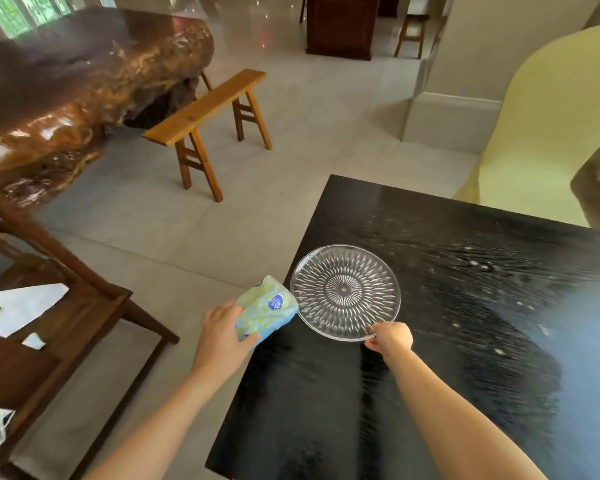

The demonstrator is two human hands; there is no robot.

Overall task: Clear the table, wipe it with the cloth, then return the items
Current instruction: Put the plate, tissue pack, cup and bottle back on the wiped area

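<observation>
Glass plate [344, 292] sits at the black table's [430, 393] left edge, right hand [390, 337] pinching its near rim. Rigid, breakable, likely slippery (support underneath advised). Left hand [222, 323] clasps a soft tissue pack [265, 311] beside the table edge.

Bench [465, 341] fills the lower right of the view. Glass plate [345, 292] sits on it near its left edge, at abt 10 o'clock from bench centre. Right hand [390, 337] has a grip on the plate's near rim, at 5 o'clock of the plate. Left hand [224, 323] holds a packet [265, 311] just left of the plate, at its 9 o'clock, over the bench edge. Wooden stool [208, 112] stands on the floor [291, 116] well behind, at 11 o'clock. Slab table [66, 84] lies left of the stool. Chair [548, 126] stands behind the bench, 1 o'clock.
</observation>
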